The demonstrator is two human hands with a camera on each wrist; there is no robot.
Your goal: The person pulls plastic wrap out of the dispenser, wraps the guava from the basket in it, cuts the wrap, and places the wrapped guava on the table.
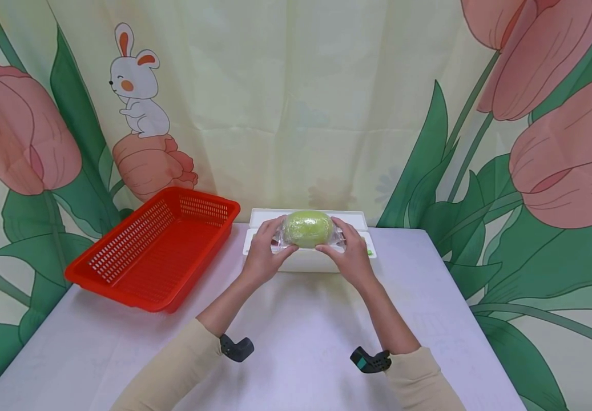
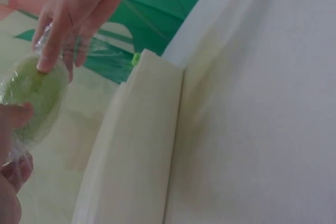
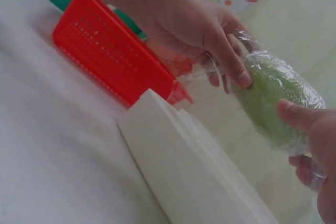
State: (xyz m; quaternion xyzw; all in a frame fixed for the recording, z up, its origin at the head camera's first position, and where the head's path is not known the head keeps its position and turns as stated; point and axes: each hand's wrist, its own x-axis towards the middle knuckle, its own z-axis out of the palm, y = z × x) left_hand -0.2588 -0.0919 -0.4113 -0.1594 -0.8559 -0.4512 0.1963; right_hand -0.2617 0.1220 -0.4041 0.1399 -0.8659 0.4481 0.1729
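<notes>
A green oval fruit (image 1: 308,227) wrapped in clear plastic film (image 3: 295,80) is held up over a long white box (image 1: 308,261). My left hand (image 1: 265,251) grips its left end and my right hand (image 1: 351,256) its right end, thumbs on the near side. In both wrist views the thumbs press on the film while other fingers reach behind the fruit. Loose film bunches out at both ends, between the fingers. The box has a small green tab (image 1: 370,252) at its right end. Its middle top is hidden behind the fruit and hands.
Left of the box, a red plastic basket (image 1: 172,279) with slotted walls lies at an angle on the white-covered table (image 1: 316,325). A curtain (image 1: 326,114) printed with tulips and a rabbit hangs behind the table. Dark bands (image 1: 236,348) sit on both wrists.
</notes>
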